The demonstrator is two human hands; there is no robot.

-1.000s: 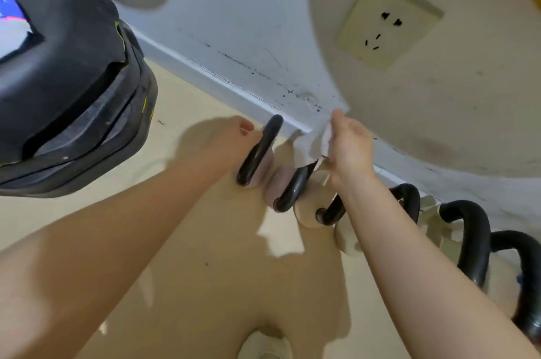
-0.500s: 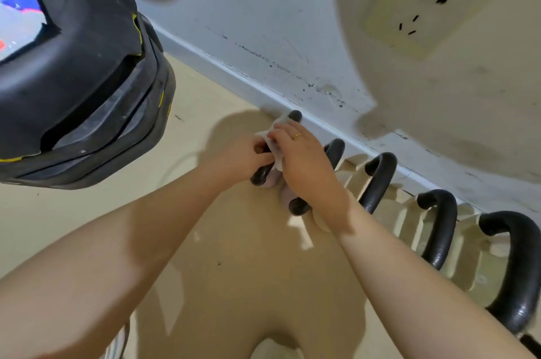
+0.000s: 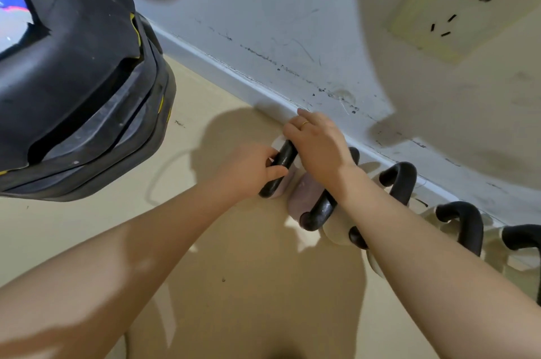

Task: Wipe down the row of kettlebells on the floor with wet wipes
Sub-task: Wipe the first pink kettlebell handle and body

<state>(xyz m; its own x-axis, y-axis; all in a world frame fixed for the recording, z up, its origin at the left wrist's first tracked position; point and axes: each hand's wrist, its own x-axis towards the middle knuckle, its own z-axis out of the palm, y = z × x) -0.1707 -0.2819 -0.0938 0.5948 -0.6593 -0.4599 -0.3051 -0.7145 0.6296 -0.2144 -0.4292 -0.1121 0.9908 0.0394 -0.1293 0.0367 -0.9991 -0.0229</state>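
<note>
Left hand [image 3: 251,171] clamps black handle [image 3: 279,168] of far-left kettlebell [image 3: 285,180] in row along wall; right hand [image 3: 317,143] cupped over handle top, wipe hidden, grip unclear. Best steady bell, rub full handle curve.

I count six black-handled kettlebells [image 3: 320,208] in the row along the wall, the first under my two bare hands [image 3: 319,145]. One cream wall socket plate [image 3: 465,4] and one big black plastic bin [image 3: 73,80] complete the tally.

wall socket [image 3: 456,4] | scuffed baseboard [image 3: 234,71] | black bin [image 3: 73,80], possibly
</note>
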